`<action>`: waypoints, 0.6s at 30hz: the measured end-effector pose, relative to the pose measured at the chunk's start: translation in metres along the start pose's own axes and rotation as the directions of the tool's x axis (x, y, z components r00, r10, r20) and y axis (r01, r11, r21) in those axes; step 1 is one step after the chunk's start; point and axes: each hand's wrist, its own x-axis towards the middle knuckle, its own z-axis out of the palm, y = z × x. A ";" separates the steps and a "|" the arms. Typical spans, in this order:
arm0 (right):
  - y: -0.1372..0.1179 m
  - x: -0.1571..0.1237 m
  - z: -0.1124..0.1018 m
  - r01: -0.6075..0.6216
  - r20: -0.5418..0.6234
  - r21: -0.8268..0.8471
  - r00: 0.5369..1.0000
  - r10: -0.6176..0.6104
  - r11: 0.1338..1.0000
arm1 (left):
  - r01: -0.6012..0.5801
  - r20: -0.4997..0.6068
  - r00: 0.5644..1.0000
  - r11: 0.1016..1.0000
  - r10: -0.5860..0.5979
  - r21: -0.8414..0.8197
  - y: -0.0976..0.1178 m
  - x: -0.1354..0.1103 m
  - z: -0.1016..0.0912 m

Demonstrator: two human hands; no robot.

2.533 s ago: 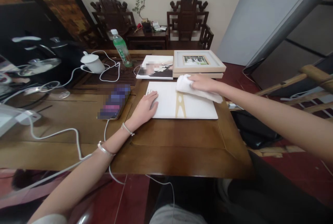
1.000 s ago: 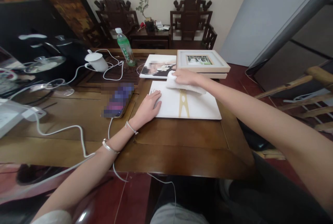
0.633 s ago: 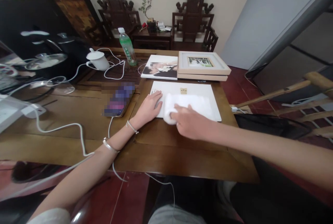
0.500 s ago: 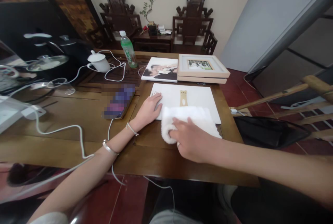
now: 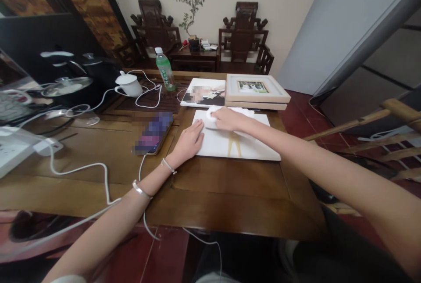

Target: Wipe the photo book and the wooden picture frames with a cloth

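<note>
A flat white board [image 5: 250, 147] with a tan figure on it lies on the brown wooden table [image 5: 210, 195]. My left hand [image 5: 188, 141] rests flat on the board's left edge, fingers stretched out. My right hand [image 5: 226, 119] presses a bunched white cloth [image 5: 212, 114] onto the board's far left corner, fingers closed over it. Most of the cloth is hidden under that hand.
Beyond the board lie a photo print [image 5: 203, 91] and two stacked framed pictures [image 5: 256, 91]. A phone [image 5: 153, 133] on a white cable [image 5: 98, 173] lies left of my left hand. A green bottle [image 5: 165, 69] and a white lidded cup [image 5: 129, 85] stand further back; carved chairs line the wall.
My right hand drew the cloth from the board's far edge down to its near edge, then pushed it back up to the far left corner. My left hand stayed in place.
</note>
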 end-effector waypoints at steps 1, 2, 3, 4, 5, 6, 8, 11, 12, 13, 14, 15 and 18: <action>0.004 0.009 -0.002 -0.008 -0.007 -0.006 1.000 0.008 1.000 | 0.002 -0.007 1.000 1.000 -0.002 0.004 0.000 0.000 0.000; 0.009 0.016 -0.003 -0.017 -0.015 -0.010 1.000 0.017 1.000 | 0.004 -0.013 1.000 1.000 -0.003 0.009 -0.001 0.000 0.001; 0.013 0.023 -0.003 -0.023 -0.025 -0.014 0.999 0.022 1.000 | 0.004 -0.016 1.000 1.000 -0.004 0.015 -0.001 -0.001 0.002; 0.016 0.028 -0.003 -0.029 -0.036 -0.019 0.999 0.028 0.999 | 0.005 -0.016 1.000 1.000 -0.005 0.020 -0.001 -0.001 0.002; 0.018 0.031 -0.002 -0.034 -0.047 -0.022 0.998 0.033 0.999 | 0.006 -0.017 1.000 1.000 -0.006 0.023 -0.002 -0.001 0.003; 0.019 0.033 -0.001 -0.039 -0.055 -0.024 0.998 0.037 0.999 | 0.007 -0.018 1.000 1.000 -0.007 0.024 -0.002 -0.001 0.003; 0.017 0.031 0.003 -0.045 -0.060 -0.025 0.997 0.043 0.999 | 0.009 -0.025 1.000 1.000 -0.009 0.017 -0.003 -0.001 0.004; 0.002 0.013 0.011 -0.032 -0.045 -0.026 0.999 0.030 0.999 | -0.014 -0.038 0.999 1.000 0.013 -0.015 -0.003 0.000 0.004; -0.005 0.004 0.013 -0.022 -0.039 -0.026 0.999 0.021 0.999 | -0.025 -0.039 0.999 0.999 0.023 -0.026 -0.003 0.000 0.003; -0.013 -0.006 0.016 -0.009 -0.035 -0.023 0.999 0.008 1.000 | -0.033 -0.038 0.999 0.999 0.032 -0.034 -0.003 0.001 0.003; -0.021 -0.018 0.019 0.007 -0.026 -0.013 1.000 -0.007 1.000 | -0.038 -0.032 0.999 0.999 0.037 -0.039 -0.003 0.001 0.002; -0.029 -0.030 0.022 0.020 -0.010 0.002 1.000 -0.020 1.000 | -0.037 -0.024 0.999 0.999 0.036 -0.040 -0.003 0.001 0.002; -0.050 -0.066 0.031 0.070 0.035 0.062 0.997 -0.072 0.996 | -0.014 -0.014 1.000 1.000 0.014 -0.024 -0.003 0.001 0.002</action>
